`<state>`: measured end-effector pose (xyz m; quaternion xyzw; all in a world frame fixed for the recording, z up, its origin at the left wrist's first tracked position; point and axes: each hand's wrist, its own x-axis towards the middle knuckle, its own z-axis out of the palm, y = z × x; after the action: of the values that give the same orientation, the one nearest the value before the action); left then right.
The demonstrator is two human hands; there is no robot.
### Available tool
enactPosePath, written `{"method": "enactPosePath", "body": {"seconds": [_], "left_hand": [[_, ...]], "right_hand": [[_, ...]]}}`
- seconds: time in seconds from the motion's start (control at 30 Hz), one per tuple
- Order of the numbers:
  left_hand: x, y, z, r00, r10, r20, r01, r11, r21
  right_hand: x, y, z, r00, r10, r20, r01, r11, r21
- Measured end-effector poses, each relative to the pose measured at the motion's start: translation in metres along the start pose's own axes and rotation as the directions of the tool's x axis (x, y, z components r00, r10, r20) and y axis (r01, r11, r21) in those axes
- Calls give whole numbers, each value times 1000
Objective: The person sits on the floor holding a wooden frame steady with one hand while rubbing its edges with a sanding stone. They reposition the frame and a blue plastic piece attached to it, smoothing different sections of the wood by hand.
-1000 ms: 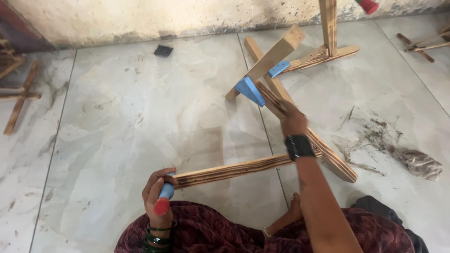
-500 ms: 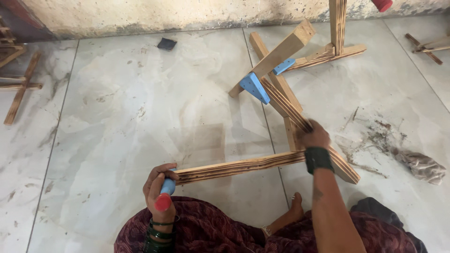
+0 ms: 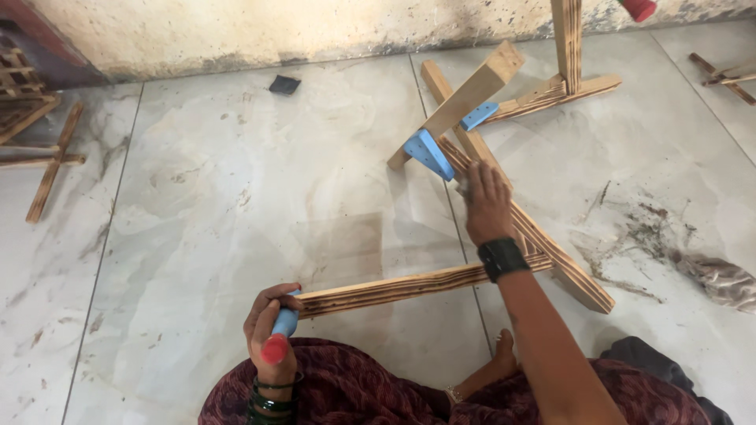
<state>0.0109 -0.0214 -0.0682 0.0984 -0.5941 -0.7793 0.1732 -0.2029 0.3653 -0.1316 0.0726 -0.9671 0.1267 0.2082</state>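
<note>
While left hand (image 3: 272, 330) grips handle (image 3: 283, 327) — right hand (image 3: 487, 203) on frame (image 3: 543, 248)

No pkgs, labels, signs or screens in view; nothing of that kind on floor or wall.

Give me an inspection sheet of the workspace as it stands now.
Surface: grey tiled floor, stained.
Job's things: wooden frame of crossed slats with blue brackets; one slat ends in a blue, red-tipped handle.
Clutter: dirt smear and rag at right; dark scrap near wall.
Grips: left hand around handle; right hand flat on frame.
Cables: nothing seen.
Surroundings: stained wall; more wooden pieces at left.
</note>
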Motion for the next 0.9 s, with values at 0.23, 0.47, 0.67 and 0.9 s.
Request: {"method": "enactPosePath", "body": {"seconds": [0.23, 0.47, 0.67, 0.9], "left_hand": [[-1, -1, -1, 999, -51, 6, 51, 998, -41], [0, -8, 1, 1000, 2, -16, -2, 1000, -23], [0, -8, 2, 996, 83, -23, -82, 996, 39], [4, -8, 3, 994, 112, -18, -112, 994, -9]], "right_hand": [[-63, 55, -19, 989, 149, 14, -150, 985, 90], [-25, 38, -39, 864, 488, 123, -503, 850, 159], [58, -15, -10, 947, 320, -7, -295, 882, 367], [67, -57, 18, 958, 29, -284, 23, 984, 176]]}}
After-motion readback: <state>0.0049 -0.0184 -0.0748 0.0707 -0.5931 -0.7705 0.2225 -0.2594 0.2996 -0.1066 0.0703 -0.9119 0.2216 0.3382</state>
